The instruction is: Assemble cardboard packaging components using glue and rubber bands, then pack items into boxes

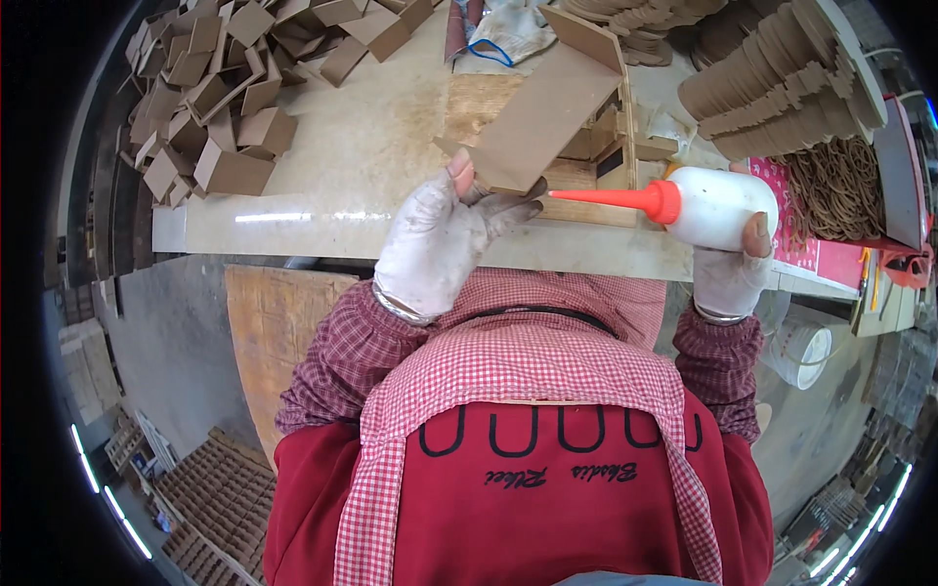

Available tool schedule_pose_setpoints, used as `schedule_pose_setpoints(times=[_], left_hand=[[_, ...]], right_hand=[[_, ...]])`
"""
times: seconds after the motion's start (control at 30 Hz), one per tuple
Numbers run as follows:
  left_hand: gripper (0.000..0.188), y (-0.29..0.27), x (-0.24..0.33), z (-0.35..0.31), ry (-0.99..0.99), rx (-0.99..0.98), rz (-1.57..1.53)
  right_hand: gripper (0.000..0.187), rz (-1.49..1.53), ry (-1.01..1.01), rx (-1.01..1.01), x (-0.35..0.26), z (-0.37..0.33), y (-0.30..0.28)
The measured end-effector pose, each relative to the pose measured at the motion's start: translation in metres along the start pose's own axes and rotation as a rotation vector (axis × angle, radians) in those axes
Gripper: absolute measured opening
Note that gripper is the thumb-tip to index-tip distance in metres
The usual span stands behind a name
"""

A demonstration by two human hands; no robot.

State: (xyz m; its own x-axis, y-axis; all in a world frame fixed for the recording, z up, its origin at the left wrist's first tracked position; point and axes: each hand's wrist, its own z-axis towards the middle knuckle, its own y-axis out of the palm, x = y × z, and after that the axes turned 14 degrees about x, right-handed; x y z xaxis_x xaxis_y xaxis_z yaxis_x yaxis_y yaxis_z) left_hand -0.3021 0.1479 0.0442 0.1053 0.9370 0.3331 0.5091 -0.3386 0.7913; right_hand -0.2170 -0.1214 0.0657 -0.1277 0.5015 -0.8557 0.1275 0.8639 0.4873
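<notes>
In a white glove with bare fingertips, my left hand grips the near end of a brown fibreboard piece. This piece is a long flat panel with a short upright board at each end, and it slants away to the upper right. My right hand, gloved the same way, is wrapped around a white squeeze glue bottle. The bottle lies sideways, its long red nozzle pointing left, with the tip close to the panel's near corner. A wooden jig stands under and beside the panel.
Many small brown fibreboard pieces are heaped at the table's far left. Stacked shaped boards stand at the far right, near a pile of rubber bands. A cloth glove lies at the back. A white bucket sits below the table, right.
</notes>
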Motion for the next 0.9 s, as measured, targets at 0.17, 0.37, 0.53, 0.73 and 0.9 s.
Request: schedule_pose_setpoints(times=[0.17,0.37,0.53,0.73,0.9], left_hand=[[0.019,0.003,-0.005,-0.003,-0.066,-0.059,-0.081],[0.017,0.006,-0.009,-0.003,-0.086,-0.084,-0.100],[0.016,0.009,-0.008,-0.004,-0.064,-0.058,-0.126],[0.015,0.013,-0.005,-0.003,-0.075,-0.004,-0.144],[0.021,0.019,-0.002,-0.002,-0.076,0.016,-0.153]], right_hand=[[0.066,-0.007,-0.053,-0.019,0.009,-0.001,0.017],[0.066,-0.063,-0.099,-0.080,0.011,0.004,0.028],[0.067,-0.104,-0.108,-0.084,0.012,0.006,0.031],[0.065,-0.132,-0.123,-0.064,0.013,0.009,0.023],[0.062,-0.130,-0.104,-0.065,0.013,0.012,0.012]])
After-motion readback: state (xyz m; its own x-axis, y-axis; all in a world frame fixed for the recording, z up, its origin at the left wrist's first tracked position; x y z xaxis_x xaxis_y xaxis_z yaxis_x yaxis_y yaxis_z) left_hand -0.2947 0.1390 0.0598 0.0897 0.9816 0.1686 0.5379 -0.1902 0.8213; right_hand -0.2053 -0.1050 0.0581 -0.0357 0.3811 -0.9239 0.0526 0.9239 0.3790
